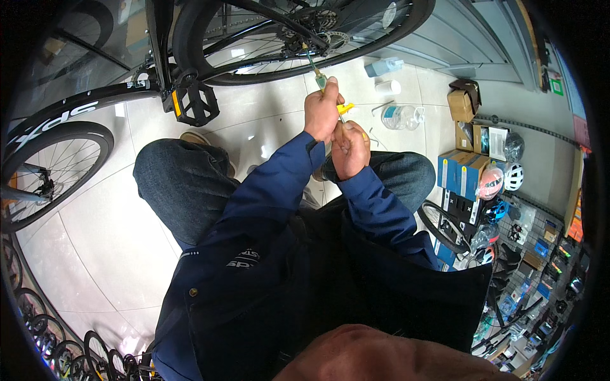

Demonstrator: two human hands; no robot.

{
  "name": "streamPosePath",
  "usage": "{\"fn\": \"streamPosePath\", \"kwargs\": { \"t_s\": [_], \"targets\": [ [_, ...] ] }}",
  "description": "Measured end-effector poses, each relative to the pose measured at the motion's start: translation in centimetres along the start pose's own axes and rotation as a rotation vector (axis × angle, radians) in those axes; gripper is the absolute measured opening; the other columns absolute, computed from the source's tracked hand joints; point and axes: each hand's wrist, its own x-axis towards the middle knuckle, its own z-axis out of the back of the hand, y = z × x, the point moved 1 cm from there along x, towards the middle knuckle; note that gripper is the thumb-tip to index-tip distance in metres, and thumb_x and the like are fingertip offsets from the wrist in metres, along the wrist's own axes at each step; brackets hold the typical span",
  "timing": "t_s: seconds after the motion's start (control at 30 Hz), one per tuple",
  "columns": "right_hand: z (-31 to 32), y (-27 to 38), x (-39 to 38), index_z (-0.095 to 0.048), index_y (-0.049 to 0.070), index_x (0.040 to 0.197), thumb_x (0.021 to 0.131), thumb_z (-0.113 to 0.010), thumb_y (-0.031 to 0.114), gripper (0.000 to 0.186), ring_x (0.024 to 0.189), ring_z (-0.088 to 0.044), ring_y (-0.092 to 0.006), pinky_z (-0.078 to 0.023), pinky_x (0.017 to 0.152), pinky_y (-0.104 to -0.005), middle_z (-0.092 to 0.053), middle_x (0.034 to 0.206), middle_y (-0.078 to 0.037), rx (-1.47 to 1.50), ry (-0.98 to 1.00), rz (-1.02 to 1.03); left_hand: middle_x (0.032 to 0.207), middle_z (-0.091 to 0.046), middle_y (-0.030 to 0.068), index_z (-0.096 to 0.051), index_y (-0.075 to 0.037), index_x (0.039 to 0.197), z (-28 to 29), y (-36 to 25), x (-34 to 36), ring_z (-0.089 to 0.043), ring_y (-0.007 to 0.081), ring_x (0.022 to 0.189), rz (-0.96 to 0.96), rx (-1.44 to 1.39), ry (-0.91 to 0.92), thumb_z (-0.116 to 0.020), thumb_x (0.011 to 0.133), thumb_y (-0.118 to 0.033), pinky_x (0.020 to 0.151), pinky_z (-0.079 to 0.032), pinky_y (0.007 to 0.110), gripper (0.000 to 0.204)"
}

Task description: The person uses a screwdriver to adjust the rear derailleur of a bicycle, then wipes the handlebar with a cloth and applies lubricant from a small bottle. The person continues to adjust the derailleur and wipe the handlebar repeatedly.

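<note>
My left hand (322, 113) is closed round a slim tool with a translucent green body (321, 80), much like a screwdriver. Its thin end points up into the wheel hub area of a black bicycle (232, 47), beside the brake disc (336, 43); whether it touches there I cannot tell. Just below, my right hand (351, 151) is closed, with a short metal shaft rising from its fingers toward the left hand. A yellow piece (344, 108) shows between the two hands; its kind and which hand holds it are unclear.
A black pedal (194, 101) juts out at the left. On the tiled floor to the right are a clear plastic bottle (401, 117), a white cup-like thing (387, 87) and a blue-grey container (384, 66). Boxes (461, 173) and helmets (513, 176) line the right side.
</note>
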Motion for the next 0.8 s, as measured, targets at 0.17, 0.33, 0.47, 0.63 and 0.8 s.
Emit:
{"fn": "streamPosePath", "kwargs": {
  "t_s": [0.17, 0.33, 0.47, 0.63, 0.8],
  "targets": [
    [-0.23, -0.01, 0.29, -0.036, 0.011, 0.062, 0.096, -0.051, 0.016, 0.037, 0.06, -0.032, -0.0132, -0.03, 0.066, -0.0314, -0.033, 0.058, -0.001, 0.019, 0.022, 0.016, 0.062, -0.059, 0.0068, -0.065, 0.002, 0.069, 0.03, -0.57, 0.17, -0.054, 0.0162, 0.059, 0.034, 0.019, -0.001, -0.06, 0.1, -0.048, 0.06, -0.045, 0.033, 0.058],
    [-0.16, 0.13, 0.11, -0.036, 0.012, 0.062, 0.096, -0.051, 0.016, 0.038, 0.059, -0.032, -0.0129, -0.031, 0.068, -0.0311, -0.032, 0.057, 0.0, 0.027, 0.031, 0.02, 0.061, -0.058, 0.0063, -0.065, 0.002, 0.069, -0.04, -0.7, -0.21, -0.053, 0.0161, 0.058, 0.03, 0.014, 0.0, -0.059, 0.099, -0.047, 0.058, -0.044, 0.033, 0.058],
    [-0.18, 0.17, 0.08, -0.036, 0.012, 0.062, 0.096, -0.052, 0.016, 0.038, 0.058, -0.031, -0.0127, -0.032, 0.068, -0.0311, -0.032, 0.057, 0.0, 0.035, 0.042, 0.018, 0.06, -0.058, 0.0062, -0.064, 0.002, 0.068, 0.04, -0.85, -0.26, -0.053, 0.0158, 0.058, 0.032, 0.046, -0.006, -0.059, 0.1, -0.047, 0.058, -0.044, 0.033, 0.058],
    [-0.1, 0.11, 0.08, -0.037, 0.011, 0.063, 0.097, -0.052, 0.017, 0.037, 0.058, -0.031, -0.0124, -0.032, 0.068, -0.031, -0.032, 0.058, 0.0, 0.025, 0.032, 0.014, 0.06, -0.058, 0.0066, -0.064, 0.001, 0.068, -0.17, -0.6, -0.2, -0.053, 0.0159, 0.057, 0.013, -0.009, -0.009, -0.06, 0.1, -0.048, 0.057, -0.044, 0.033, 0.058],
    [0.03, 0.07, 0.1, -0.037, 0.012, 0.063, 0.096, -0.051, 0.016, 0.037, 0.058, -0.031, -0.0123, -0.031, 0.068, -0.0309, -0.033, 0.058, 0.0, 0.032, 0.044, 0.022, 0.06, -0.058, 0.0059, -0.065, 0.001, 0.069, -0.02, -0.25, 0.09, -0.053, 0.0158, 0.056, 0.008, 0.023, -0.004, -0.06, 0.1, -0.048, 0.056, -0.043, 0.033, 0.058]
  ]
}}
